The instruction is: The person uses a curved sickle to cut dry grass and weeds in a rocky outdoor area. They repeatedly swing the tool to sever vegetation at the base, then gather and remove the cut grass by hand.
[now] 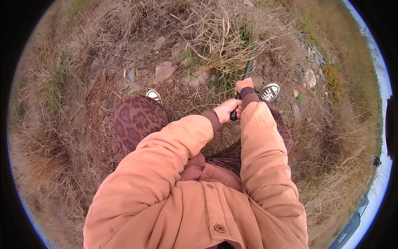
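My left hand [226, 109] is closed round the lower end of a dark green tool handle [249, 69], close to its black butt. Just above it, my right hand [243, 85] grips the same shaft. The handle slants away from me, up and slightly right, into a clump of dry, pale grass [226, 45] with some green blades at its base. Whatever head the tool has is hidden in that clump, so I cannot tell its kind.
Rocks [165, 72] lie in the soil left of the clump, and loose stones [309, 78] at the right. My sneakers [270, 91] stand on either side of the hands. Dry grass [54, 137] covers the slope around me.
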Action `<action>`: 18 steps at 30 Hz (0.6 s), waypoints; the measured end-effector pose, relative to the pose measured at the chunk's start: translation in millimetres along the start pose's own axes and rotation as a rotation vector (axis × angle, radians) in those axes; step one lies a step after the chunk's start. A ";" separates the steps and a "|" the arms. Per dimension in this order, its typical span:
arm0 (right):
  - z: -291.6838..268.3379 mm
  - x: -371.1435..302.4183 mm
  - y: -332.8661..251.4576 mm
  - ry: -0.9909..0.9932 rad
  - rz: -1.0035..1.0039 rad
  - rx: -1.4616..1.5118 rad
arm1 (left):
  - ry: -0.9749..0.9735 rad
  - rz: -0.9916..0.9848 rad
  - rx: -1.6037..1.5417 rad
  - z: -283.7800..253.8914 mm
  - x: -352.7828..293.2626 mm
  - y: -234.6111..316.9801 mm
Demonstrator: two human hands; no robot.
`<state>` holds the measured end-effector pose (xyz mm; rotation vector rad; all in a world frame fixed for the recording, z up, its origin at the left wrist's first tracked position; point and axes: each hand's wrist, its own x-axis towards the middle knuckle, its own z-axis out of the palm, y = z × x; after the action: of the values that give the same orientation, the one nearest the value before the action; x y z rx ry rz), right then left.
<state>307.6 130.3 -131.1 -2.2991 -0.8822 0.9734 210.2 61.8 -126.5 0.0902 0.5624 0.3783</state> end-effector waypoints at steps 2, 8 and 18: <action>4.9 10.6 -0.3 0.000 0.049 0.041 | 0.032 0.008 0.025 -5.5 6.9 4.6; -3.4 -15.1 15.2 -0.045 0.075 -0.011 | 0.037 0.030 0.013 2.1 -14.8 -24.8; -20.1 -46.4 17.7 -0.115 0.004 0.112 | 0.139 0.023 0.041 26.7 -42.6 -34.7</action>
<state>304.4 81.4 -109.3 -2.1699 -0.8464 1.1371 202.6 14.2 -88.9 0.1101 0.7070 0.3978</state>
